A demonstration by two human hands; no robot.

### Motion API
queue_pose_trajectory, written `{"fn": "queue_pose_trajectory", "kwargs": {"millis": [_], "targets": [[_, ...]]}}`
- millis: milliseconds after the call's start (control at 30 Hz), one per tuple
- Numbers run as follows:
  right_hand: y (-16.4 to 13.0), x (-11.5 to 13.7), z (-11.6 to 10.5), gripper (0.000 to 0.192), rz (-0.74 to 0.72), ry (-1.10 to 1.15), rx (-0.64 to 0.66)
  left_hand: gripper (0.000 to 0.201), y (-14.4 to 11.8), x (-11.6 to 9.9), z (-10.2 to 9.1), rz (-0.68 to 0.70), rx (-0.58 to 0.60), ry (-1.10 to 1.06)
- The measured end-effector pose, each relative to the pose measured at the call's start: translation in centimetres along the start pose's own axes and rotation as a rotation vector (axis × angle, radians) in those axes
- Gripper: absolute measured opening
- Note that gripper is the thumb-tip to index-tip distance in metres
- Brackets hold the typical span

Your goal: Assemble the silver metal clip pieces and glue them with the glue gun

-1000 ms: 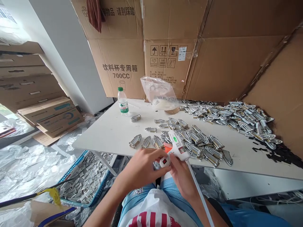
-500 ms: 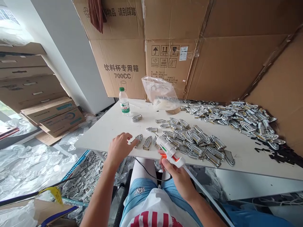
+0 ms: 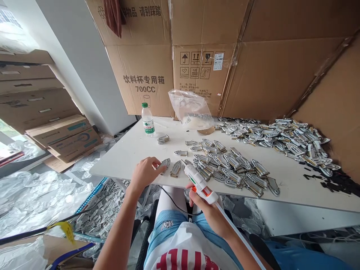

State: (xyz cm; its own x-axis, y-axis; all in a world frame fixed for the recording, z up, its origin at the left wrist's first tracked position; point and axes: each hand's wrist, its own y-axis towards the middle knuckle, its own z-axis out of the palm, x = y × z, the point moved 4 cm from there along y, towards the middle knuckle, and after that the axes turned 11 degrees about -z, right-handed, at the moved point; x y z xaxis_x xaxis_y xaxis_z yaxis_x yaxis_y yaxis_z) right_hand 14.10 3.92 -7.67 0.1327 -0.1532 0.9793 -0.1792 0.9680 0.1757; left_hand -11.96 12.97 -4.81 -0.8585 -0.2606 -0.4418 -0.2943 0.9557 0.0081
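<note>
Head view, looking down at a white table [image 3: 135, 150] from a seated person's position. Left hand [image 3: 143, 173] is at the near table edge, fingers loosely curled, fingertips touching the near end of a silver boat-shaped metal piece [image 3: 165, 164] that lies flat on the table; not a full grasp, more a pinch or press on its tip. Second similar piece [image 3: 175, 168] lies just beside it, to the right, untouched. Right hand [image 3: 206, 210] is closed around the handle of a white glue gun [image 3: 200, 183] with an orange trigger, held off the near table edge over the lap. Nozzle points up-left toward those two pieces, tip near the second piece; cannot tell if it touches. White glue stick [image 3: 239, 236] sticks out the back of the gun along the right forearm, black cord [image 3: 174, 202] hangs below the table edge.

Rest of the table: loose spread of the same pieces [image 3: 230, 168] right of the gun, bigger heap [image 3: 281, 138] at the far right, small stack [image 3: 163, 139] near a water bottle [image 3: 147, 120], clear plastic bag [image 3: 191, 110] against the cardboard boxes [image 3: 146, 67]. Blue crate [image 3: 92, 195] full of the same pieces on the floor to the left
</note>
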Motion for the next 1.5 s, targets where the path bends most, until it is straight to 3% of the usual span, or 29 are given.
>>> {"fn": "queue_pose_trajectory", "kwargs": {"millis": [167,233,333,467,567,700,867,967,1300,1500], "targets": [[0.2,0.2,-0.5,0.048,-0.011,-0.005,0.032,0.041,1.3,0.6,-0.7,0.049,-0.047,-0.052],[0.3,0.4,-0.8,0.044,-0.001,0.000,0.091,0.039,3.4,0.2,-1.5,0.123,-0.155,-0.024],[0.3,0.5,-0.9,0.042,0.013,-0.001,0.100,0.039,8.5,-1.2,-1.6,0.204,-0.206,-0.004],[0.2,0.1,-0.6,0.045,0.032,0.014,0.025,0.053,14.9,-3.5,0.8,0.333,-0.095,0.067],[0.3,-0.1,-0.6,0.045,0.020,-0.006,0.013,0.047,17.0,-3.8,3.0,0.363,-0.021,0.115],[0.5,0.1,-1.1,0.043,-0.004,-0.043,0.062,0.036,16.6,-1.7,3.8,0.371,0.029,0.148],[0.2,-0.1,-1.1,0.040,-0.013,-0.030,0.086,0.033,13.7,3.0,1.6,0.346,0.072,0.143],[-0.2,-0.8,-0.8,0.043,0.014,-0.030,0.094,0.031,12.0,4.6,0.9,0.352,0.057,0.142],[0.1,-1.3,-1.1,0.040,0.031,0.006,0.070,0.026,11.2,5.0,1.8,0.309,-0.035,0.210],[-0.3,-1.7,-1.1,0.037,0.042,-0.012,0.103,0.022,9.3,5.3,0.3,0.298,-0.010,0.126]]}}
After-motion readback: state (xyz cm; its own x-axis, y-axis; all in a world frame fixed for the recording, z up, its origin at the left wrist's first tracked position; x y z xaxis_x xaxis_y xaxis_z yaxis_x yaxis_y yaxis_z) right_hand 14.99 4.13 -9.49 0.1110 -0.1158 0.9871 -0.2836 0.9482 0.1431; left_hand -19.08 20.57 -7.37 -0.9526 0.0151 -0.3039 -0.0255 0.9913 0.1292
